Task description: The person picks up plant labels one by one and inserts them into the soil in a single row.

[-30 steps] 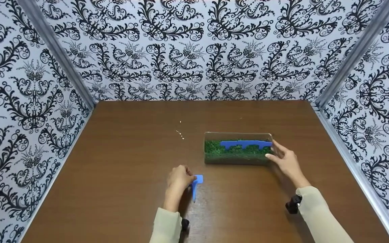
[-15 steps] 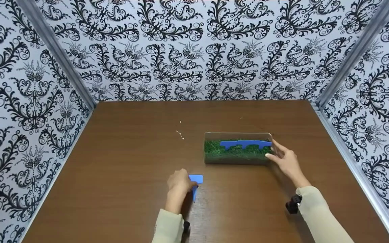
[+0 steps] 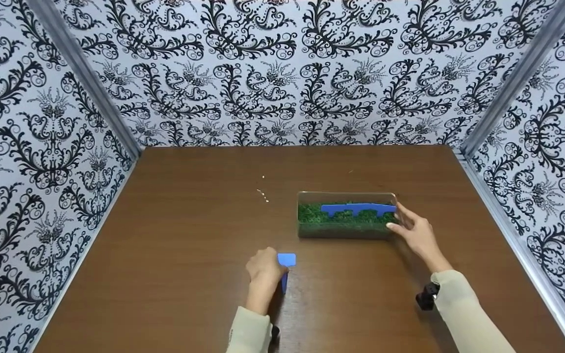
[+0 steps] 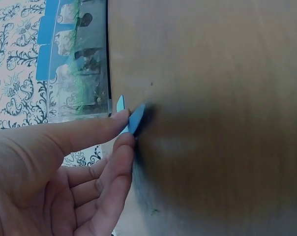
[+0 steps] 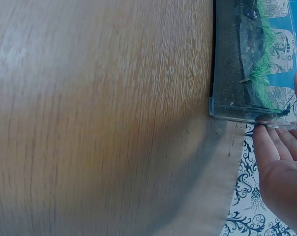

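Observation:
A blue T-shaped plant label point(image 3: 287, 259) is pinched between the thumb and fingers of my left hand point(image 3: 265, 269), just above the table in front of the planter. In the left wrist view the label point(image 4: 136, 118) is seen nearly edge-on at the fingertips. My right hand point(image 3: 417, 238) grips the right end of a clear rectangular planter point(image 3: 346, 232), thumb at the near corner and fingers at the far one. Green grass point(image 5: 261, 69) grows from dark soil inside it. Several blue plant labels point(image 3: 356, 209) stand in a row in the grass, their heads side by side.
A brown wooden table point(image 3: 179, 235) carries everything. Small pale specks point(image 3: 263, 195) lie left of the planter. Patterned black-and-white walls point(image 3: 282, 73) rise behind and at both sides, with grey metal strips at the corners.
My left hand has shifted slightly down and right, and its hold on the plant label has altered; the label's stem now looks narrower. The right hand and planter have stayed in place.

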A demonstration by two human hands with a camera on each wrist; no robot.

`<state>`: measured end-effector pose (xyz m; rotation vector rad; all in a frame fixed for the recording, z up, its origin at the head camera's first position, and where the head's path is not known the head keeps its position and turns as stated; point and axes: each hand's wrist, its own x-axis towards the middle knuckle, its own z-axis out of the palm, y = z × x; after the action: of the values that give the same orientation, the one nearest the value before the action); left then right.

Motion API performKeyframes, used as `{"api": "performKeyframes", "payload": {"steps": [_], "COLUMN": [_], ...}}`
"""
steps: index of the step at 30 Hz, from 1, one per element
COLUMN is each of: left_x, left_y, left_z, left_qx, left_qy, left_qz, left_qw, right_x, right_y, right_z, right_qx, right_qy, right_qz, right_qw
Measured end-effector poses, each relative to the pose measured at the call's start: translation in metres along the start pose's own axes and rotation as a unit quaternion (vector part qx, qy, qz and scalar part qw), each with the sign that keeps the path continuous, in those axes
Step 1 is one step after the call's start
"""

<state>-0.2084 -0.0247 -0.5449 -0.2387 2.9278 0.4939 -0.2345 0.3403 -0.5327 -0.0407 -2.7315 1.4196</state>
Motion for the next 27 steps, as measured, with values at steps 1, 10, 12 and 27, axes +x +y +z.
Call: {"api": "performKeyframes", "payload": {"steps": [1, 10, 12, 27], "left_x": [0.0, -0.004, -0.004, -0.012], "left_y": [0.0, 0.0, -0.001, -0.009], "left_z": [0.001, 0.004, 0.005, 0.013], "left_qx": [-0.002, -0.024, -0.035, -0.089], "left_qy": [0.001, 0.002, 0.003, 0.015], "left_qz": [-0.002, -0.007, -0.007, 0.007], "left_qw": [1.0, 0.9997, 0.9993, 0.9959], "right_x": [0.0, 0.0, -0.001, 0.0], "right_y": [0.0, -0.002, -0.003, -0.002], "right_z": [0.0, -0.001, -0.001, 0.0], "right_qx": [0.0, -0.004, -0.004, 0.01], "right_qy": [0.0, 0.003, 0.002, 0.006], "right_qz": [0.0, 0.001, 0.003, -0.003], "right_qw": [1.0, 1.0, 1.0, 0.9999]}}
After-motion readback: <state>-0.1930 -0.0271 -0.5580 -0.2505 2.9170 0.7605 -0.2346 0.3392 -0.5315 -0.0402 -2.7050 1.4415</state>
